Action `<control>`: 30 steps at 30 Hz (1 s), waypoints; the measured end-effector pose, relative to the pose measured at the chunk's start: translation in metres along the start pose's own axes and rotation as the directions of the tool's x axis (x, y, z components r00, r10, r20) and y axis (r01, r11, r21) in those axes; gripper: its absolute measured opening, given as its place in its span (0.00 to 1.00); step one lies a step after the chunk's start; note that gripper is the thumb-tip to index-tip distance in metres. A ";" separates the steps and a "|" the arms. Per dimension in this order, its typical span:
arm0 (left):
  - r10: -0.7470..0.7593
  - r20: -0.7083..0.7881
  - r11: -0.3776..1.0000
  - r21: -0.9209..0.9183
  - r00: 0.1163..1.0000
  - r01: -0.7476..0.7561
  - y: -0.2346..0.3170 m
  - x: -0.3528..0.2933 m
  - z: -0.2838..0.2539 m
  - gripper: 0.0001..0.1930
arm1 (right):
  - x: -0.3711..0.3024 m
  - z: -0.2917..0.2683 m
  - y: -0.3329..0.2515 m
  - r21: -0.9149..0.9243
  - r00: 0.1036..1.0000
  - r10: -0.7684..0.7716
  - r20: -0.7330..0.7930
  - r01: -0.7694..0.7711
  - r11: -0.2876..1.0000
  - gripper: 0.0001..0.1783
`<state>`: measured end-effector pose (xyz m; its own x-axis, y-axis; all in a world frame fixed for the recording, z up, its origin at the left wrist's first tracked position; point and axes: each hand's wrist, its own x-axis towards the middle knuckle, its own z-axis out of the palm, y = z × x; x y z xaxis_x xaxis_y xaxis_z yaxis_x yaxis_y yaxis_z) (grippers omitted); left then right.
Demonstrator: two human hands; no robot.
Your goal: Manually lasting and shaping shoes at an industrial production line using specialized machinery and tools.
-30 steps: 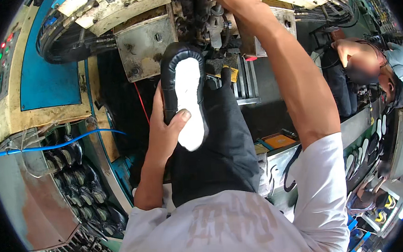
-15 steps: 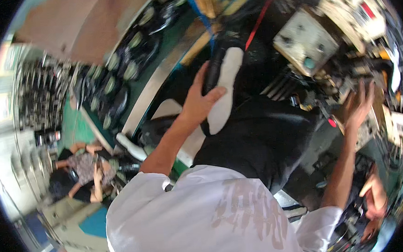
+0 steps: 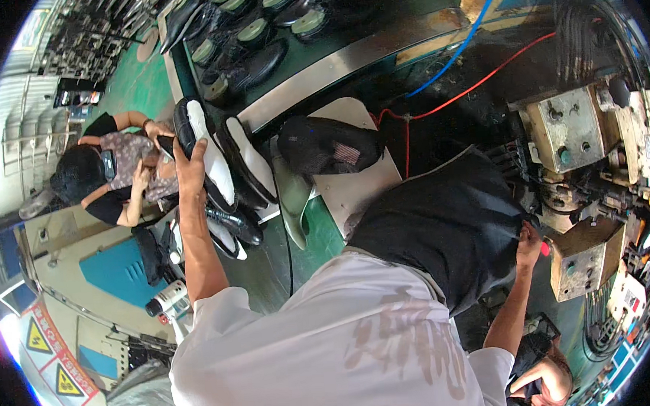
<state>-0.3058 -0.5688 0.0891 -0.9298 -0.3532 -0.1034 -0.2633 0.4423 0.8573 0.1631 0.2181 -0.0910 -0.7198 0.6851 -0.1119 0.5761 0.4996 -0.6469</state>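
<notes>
My left hand (image 3: pixel 190 169), arm stretched out to the left, is closed on a black shoe (image 3: pixel 210 152) with its white underside showing. Just right of it lies a similar black shoe (image 3: pixel 254 161) with a white underside. Another black shoe (image 3: pixel 235 223) is below them, partly covered. My right hand (image 3: pixel 528 245) is low on the right beside my black trousers (image 3: pixel 431 230), its fingers curled. A red piece (image 3: pixel 544 249) shows next to it; whether the hand grips anything is hidden.
Wrapped dark shoes with green tops (image 3: pixel 253 32) line a metal-edged conveyor (image 3: pixel 353 58). A dark mesh item (image 3: pixel 330 144) rests on a pale board (image 3: pixel 354 194). Machine control boxes (image 3: pixel 575 128) stand right. A co-worker (image 3: pixel 125 167) sits left; another person (image 3: pixel 540 376) is lower right.
My left hand has carried the shoe from the middle to the far left. My right hand has come from the machine toward my body, its spread fingers now curled. The view has turned left.
</notes>
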 end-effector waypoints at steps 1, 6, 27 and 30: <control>0.015 0.056 0.999 0.037 0.998 -0.018 -0.025 0.002 -0.016 0.49 | 0.005 0.003 -0.002 -0.002 1.000 -0.011 0.014 0.011 1.000 0.21; -0.343 0.161 0.489 0.872 0.925 0.030 -0.018 -0.041 0.009 0.60 | 0.004 0.017 -0.028 -0.263 0.997 0.068 -0.033 -0.074 0.962 0.19; 0.195 0.922 0.080 0.326 0.336 -0.942 0.027 -0.073 0.218 0.61 | -0.032 0.042 -0.080 -0.252 0.927 -0.185 -0.327 0.103 0.962 0.15; 0.171 0.865 0.160 0.449 0.472 -0.879 0.028 -0.071 0.227 0.60 | -0.031 0.041 -0.077 -0.131 0.930 -0.153 -0.335 0.115 0.985 0.14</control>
<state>-0.3054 -0.3437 0.0059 -0.7064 0.6219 -0.3381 0.6604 0.7509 0.0015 0.1256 0.1365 -0.0687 -0.6278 0.7379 0.2475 0.5354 0.6403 -0.5508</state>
